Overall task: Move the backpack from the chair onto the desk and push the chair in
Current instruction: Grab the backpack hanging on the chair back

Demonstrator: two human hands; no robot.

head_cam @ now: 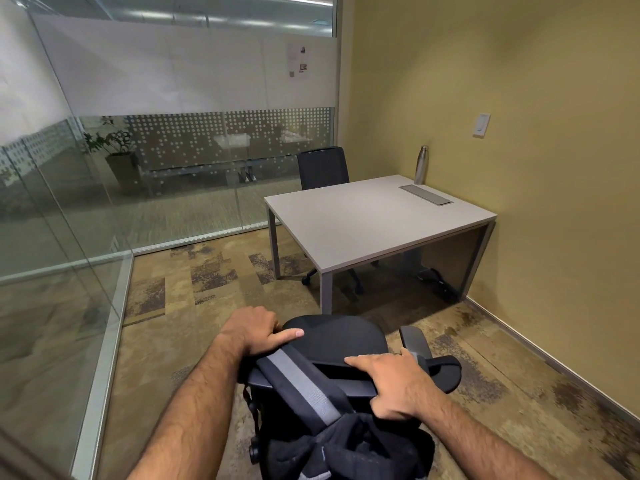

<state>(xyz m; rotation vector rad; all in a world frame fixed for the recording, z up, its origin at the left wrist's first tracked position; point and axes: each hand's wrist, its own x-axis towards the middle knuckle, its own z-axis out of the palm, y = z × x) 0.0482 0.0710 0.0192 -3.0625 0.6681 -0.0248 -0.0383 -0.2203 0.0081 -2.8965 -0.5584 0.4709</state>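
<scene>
A black office chair (341, 336) stands on the carpet just short of the grey desk (363, 223), its seat facing the desk. A black backpack (349, 445) hangs behind the backrest on my side, with its grey strap (301, 384) draped over the backrest's top edge. My left hand (258, 332) grips the left end of the backrest top, thumb stretched along it. My right hand (393, 384) is closed over the right part of that top edge, beside the strap. The chair's base is hidden under the backpack.
A steel bottle (421, 164) and a cable hatch (426, 195) sit at the desk's far right, by the yellow wall. A second black chair (323, 166) is tucked in at the far side. Glass walls (86, 202) close off the left and back.
</scene>
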